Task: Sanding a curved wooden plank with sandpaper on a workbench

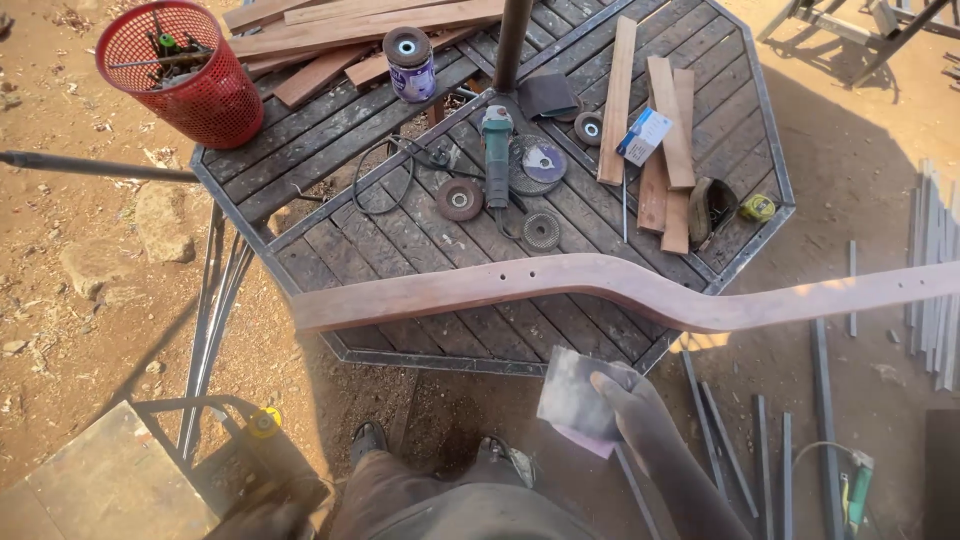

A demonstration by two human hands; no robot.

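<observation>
- Head view, looking down: I see the right hand point(625, 395) low and right of centre, gloved or dust-covered, fingers pinched on a grey rectangular sheet of sandpaper point(578, 397) with a pale pink underside.
- Sandpaper sits just near of the long curved reddish-brown wooden rail point(600, 285); I cannot tell whether it touches the rail.
- Rail lies across the near edge of the octagonal dark slatted table with metal frame point(330, 150); its right end overhangs well past the table over the dirt. Small holes show near its middle.
- Left hand point(262, 515) sits at the bottom edge, in shadow; I cannot tell whether its fingers are apart or together, or whether it holds anything.
- On the table, centre: a green-bodied angle grinder point(496, 150), with round grinding discs point(460, 199) lying around it and a black cable looped to its left.
- Far centre: a white and purple cylindrical can point(411, 65) with a disc on top.
- Far left corner: a red mesh basket point(190, 85) holding tools.
- Right part of the table: short brown wooden slats point(665, 150), a small blue and white packet lying on them, and a yellow tape measure point(757, 207) at the edge.
- Ground at right: grey metal bars point(825, 400) lie on the dirt.
- My operator's two shoes stand near the table's near edge.
</observation>
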